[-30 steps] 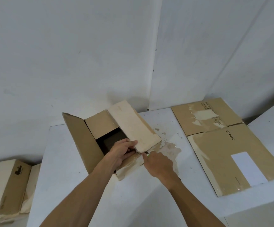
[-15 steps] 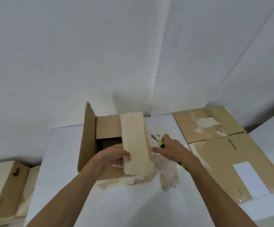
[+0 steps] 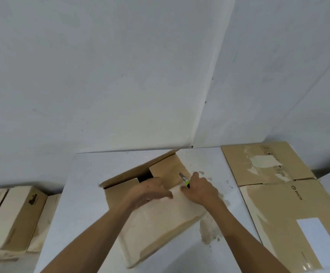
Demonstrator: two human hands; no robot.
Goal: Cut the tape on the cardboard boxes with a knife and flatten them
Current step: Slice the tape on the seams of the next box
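Observation:
A brown cardboard box (image 3: 160, 227) lies nearly flat on the white table (image 3: 81, 203), its pale taped side up and its flaps spread at the far end around a small dark gap. My left hand (image 3: 150, 191) presses on the box top with straight fingers. My right hand (image 3: 201, 189) rests beside it on the box and grips a knife (image 3: 184, 179) with a green-yellow handle, its short blade pointing away over the far flap.
A flattened box (image 3: 278, 194) with a white label lies on the table's right side. Several taped boxes (image 3: 10, 219) sit lower at the left. White walls meet in a corner right behind the table. Tape scraps stain the tabletop near the box.
The box stood upright with raised flaps half a second ago; it now lies pushed down almost flat. Both hands moved onto its top side, the knife still in my right hand.

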